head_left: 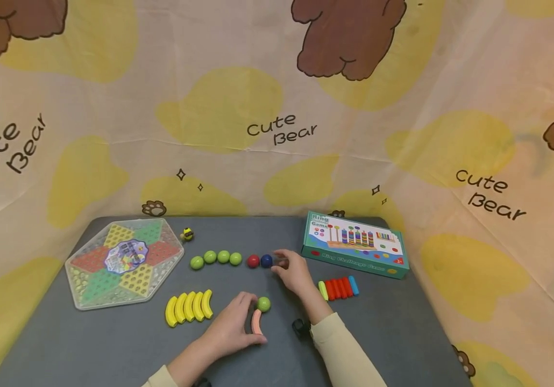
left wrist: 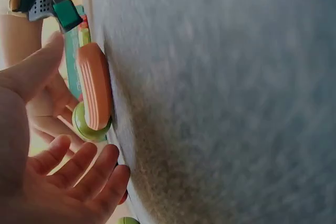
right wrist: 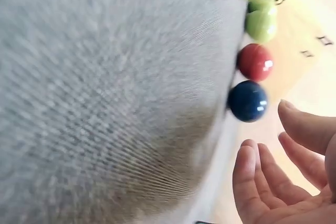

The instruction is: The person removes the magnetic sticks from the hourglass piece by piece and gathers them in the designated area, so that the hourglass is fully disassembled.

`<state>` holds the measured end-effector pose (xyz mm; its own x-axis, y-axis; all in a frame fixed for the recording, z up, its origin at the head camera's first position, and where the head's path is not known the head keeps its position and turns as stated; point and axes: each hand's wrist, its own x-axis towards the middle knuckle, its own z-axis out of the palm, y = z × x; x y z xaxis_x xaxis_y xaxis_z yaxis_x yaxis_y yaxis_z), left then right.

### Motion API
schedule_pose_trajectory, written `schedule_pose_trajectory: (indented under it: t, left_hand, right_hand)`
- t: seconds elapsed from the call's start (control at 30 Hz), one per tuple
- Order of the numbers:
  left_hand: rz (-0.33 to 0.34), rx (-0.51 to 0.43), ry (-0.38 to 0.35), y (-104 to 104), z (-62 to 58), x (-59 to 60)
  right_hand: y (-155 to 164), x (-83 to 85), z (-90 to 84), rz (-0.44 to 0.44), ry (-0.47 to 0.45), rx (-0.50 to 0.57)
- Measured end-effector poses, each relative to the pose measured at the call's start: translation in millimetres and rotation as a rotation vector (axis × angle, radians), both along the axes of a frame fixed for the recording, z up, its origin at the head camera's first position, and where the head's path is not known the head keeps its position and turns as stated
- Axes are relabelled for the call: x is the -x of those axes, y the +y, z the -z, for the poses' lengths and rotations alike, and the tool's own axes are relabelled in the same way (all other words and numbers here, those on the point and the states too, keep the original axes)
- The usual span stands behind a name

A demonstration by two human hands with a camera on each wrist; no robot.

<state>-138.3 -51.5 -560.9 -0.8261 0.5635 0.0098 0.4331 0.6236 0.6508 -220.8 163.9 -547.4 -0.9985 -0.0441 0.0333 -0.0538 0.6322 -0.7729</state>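
Observation:
My left hand (head_left: pixel 232 325) reaches around a pink-orange, curved, sausage-like piece (head_left: pixel 256 322), thumb at its near end and fingers beyond its far end. In the left wrist view, grooves run along this piece (left wrist: pixel 94 86), and the fingers stand apart from it. A green ball (head_left: pixel 264 304) sits right at its far end. My right hand (head_left: pixel 292 270) is just right of a dark blue ball (head_left: pixel 267 261). The right wrist view shows a gap between its spread fingers and the blue ball (right wrist: pixel 248 101). A red ball (head_left: pixel 253 261) lies left of the blue one.
Several green balls (head_left: pixel 223 257) continue the row leftward. Yellow banana-shaped pieces (head_left: pixel 189 307) line up left of my left hand. A hexagonal board-game case (head_left: pixel 124 263) and a small bee figure (head_left: pixel 187 234) are farther left. Right are coloured sticks (head_left: pixel 339 288) and a Ring Challenge Game box (head_left: pixel 355 244).

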Motion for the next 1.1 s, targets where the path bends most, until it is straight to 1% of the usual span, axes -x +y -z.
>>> schedule_pose_trajectory:
  t: [0.1,0.2,0.33,0.47,0.6,0.7,0.77,0.93,1.0,1.1]
  left_hand:
    - [0.023,0.031,0.007,0.0,2.5,-0.4]
    - [0.034,0.051,0.025,1.2,4.1,-0.5]
    - [0.045,0.06,0.057,3.3,6.4,-1.2]
    - [0.047,0.061,0.095,3.8,6.5,-2.0]
    - [0.037,0.063,0.091,2.5,4.2,-1.8]
    - [0.036,0.07,0.077,2.5,2.9,-1.7]
    - [0.041,0.08,0.085,3.3,2.6,-1.6]
    - [0.051,0.105,0.124,6.6,1.3,-2.1]
    - [0.047,0.108,0.119,7.1,0.6,-2.3]
    - [0.039,0.119,0.098,6.5,-0.2,-2.6]
  right_hand:
    - [-1.8,-14.3,-7.6,-0.042,0.022,0.001]
    - [-3.5,-33.5,-13.4,-0.124,0.035,-0.004]
    - [-2.9,-55.0,-15.4,-0.242,0.025,-0.05]
    - [-2.4,-63.7,-12.6,-0.314,-0.035,-0.086]
    - [-3.1,-63.2,-5.0,-0.348,-0.054,-0.112]
    - [-2.3,-61.6,1.9,-0.354,-0.051,-0.126]
    - [-1.5,-60.6,5.5,-0.338,-0.057,-0.124]
    - [-0.4,-58.4,7.5,-0.234,-0.044,-0.117]
    - [0.0,-58.1,7.0,-0.207,-0.037,-0.118]
    - [2.1,-58.5,6.5,-0.192,-0.039,-0.115]
